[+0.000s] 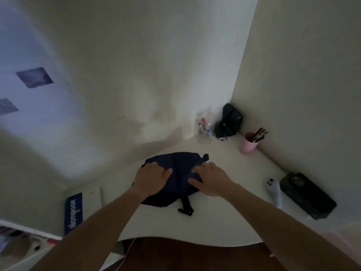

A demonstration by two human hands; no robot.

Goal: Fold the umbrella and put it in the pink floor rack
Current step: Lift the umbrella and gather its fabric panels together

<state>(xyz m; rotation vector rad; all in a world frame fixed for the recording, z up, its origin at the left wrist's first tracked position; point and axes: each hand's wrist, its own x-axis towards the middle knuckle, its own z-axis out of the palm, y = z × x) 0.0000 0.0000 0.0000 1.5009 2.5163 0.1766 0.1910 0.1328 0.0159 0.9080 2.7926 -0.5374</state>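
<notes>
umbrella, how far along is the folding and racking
Done: the umbrella lies collapsed as a dark bundle on the white desk, its strap loose. In hand: left hand and right hand press the cloth flat. Left: strapping it and racking; no pink rack in view.

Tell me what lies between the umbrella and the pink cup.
Nothing: in the head view, only bare white desk separates the umbrella from the pink cup.

Two bare forearms; left hand (151, 178), right hand (210, 178); seemingly no sleeves
</notes>
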